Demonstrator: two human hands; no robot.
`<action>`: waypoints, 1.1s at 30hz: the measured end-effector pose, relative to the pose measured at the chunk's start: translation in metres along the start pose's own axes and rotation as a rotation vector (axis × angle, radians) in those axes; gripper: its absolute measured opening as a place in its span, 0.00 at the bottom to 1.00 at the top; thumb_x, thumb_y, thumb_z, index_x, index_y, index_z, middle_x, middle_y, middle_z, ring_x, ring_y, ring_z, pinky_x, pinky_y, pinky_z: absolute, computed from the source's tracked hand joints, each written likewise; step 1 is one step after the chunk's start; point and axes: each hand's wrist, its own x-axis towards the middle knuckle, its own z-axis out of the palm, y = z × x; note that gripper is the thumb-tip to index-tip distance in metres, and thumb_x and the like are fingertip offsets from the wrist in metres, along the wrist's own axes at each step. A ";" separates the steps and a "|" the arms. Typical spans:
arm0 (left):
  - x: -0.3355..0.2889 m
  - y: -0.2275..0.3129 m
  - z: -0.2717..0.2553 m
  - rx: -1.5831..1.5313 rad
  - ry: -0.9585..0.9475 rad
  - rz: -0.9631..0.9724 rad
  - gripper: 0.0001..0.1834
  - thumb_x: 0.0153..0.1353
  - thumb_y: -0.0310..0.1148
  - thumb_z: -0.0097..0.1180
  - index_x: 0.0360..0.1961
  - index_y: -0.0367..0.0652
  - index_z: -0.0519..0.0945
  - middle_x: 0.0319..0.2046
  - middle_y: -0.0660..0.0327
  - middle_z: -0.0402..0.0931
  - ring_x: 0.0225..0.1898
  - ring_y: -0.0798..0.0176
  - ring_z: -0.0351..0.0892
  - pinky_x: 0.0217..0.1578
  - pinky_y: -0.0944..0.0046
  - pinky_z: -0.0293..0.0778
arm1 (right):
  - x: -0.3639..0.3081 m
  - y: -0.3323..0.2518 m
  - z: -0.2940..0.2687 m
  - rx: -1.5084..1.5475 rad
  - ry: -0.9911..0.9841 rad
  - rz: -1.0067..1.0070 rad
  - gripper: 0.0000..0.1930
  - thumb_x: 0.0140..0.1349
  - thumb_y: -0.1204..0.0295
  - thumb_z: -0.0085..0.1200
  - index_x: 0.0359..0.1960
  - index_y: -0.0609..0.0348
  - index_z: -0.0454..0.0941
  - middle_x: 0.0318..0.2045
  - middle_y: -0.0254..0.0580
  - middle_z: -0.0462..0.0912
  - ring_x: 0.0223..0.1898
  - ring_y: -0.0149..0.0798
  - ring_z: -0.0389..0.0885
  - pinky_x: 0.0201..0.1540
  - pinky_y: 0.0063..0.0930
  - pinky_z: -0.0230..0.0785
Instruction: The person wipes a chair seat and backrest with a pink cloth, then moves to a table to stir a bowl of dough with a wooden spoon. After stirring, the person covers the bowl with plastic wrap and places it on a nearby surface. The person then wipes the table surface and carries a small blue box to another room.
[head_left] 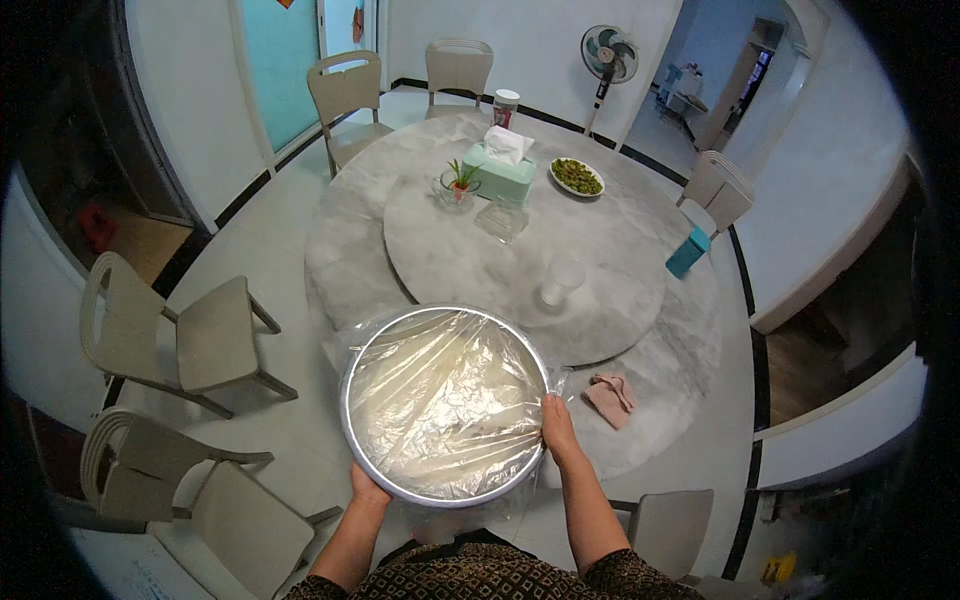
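Between my two hands is a large round metal basin with a pale rim, held level over the near edge of the table. Clear plastic wrap stretches across its top, creased and shiny, with loose ends past the rim. Something pale shows through the wrap; its kind cannot be made out. My left hand grips the basin low on its left side, its fingers mostly hidden beneath. My right hand holds the right side, thumb up by the rim. Right of it, a crumpled pink cloth lies on the table.
The round marble-patterned table carries a turntable. A green tissue box, a small glass-potted plant, a clear cup, a plate of green food and a teal box stand there. Chairs surround it.
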 end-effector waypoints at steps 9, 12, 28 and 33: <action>-0.003 -0.001 0.007 -0.001 -0.003 0.011 0.23 0.60 0.41 0.34 0.50 0.36 0.65 0.49 0.49 0.66 0.48 0.50 0.67 0.50 0.53 0.64 | 0.004 0.007 -0.001 -0.018 -0.016 -0.057 0.19 0.63 0.59 0.31 0.35 0.64 0.67 0.30 0.42 0.70 0.34 0.33 0.66 0.41 0.26 0.59; -0.002 0.000 0.006 0.013 0.013 -0.003 0.23 0.60 0.40 0.34 0.50 0.35 0.65 0.48 0.49 0.67 0.47 0.50 0.67 0.49 0.53 0.64 | 0.002 0.001 -0.001 -0.005 -0.016 -0.035 0.19 0.63 0.59 0.31 0.35 0.65 0.67 0.30 0.42 0.70 0.34 0.33 0.66 0.41 0.26 0.59; 0.006 0.005 -0.012 0.070 0.040 -0.018 0.22 0.59 0.39 0.36 0.48 0.34 0.67 0.46 0.49 0.68 0.46 0.51 0.69 0.48 0.54 0.66 | -0.003 -0.006 -0.002 0.001 -0.029 -0.031 0.19 0.62 0.59 0.32 0.35 0.65 0.66 0.32 0.43 0.70 0.36 0.33 0.65 0.42 0.27 0.59; 0.009 0.008 -0.016 0.106 0.068 -0.004 0.21 0.59 0.38 0.36 0.48 0.33 0.66 0.46 0.48 0.68 0.45 0.51 0.70 0.47 0.54 0.67 | 0.003 -0.002 -0.006 -0.164 -0.006 -0.051 0.23 0.61 0.55 0.32 0.35 0.69 0.66 0.32 0.60 0.73 0.37 0.51 0.72 0.41 0.35 0.61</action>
